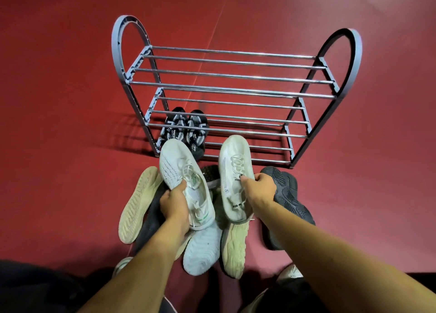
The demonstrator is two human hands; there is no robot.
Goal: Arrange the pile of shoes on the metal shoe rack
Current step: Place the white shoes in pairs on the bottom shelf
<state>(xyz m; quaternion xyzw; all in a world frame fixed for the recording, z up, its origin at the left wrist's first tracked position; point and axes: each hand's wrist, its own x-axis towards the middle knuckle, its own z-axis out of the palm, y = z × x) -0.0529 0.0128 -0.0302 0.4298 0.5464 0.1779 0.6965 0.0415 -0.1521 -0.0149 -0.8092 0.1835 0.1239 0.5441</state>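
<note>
Now both arms outstretched: left hand (175, 204) grips white sneaker (181, 171), right hand (259, 190) pinches cream sneaker (233, 161).

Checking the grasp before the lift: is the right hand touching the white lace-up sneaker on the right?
Touching. The head view shows the right hand gripping the white lace-up sneaker, thumb pressed onto its laces.

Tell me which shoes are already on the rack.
Only the black-and-white patterned pair, on the bottom tier at the left end of the metal shoe rack. The white sneakers are in the left hand and right hand; the others lie on the floor.
</note>
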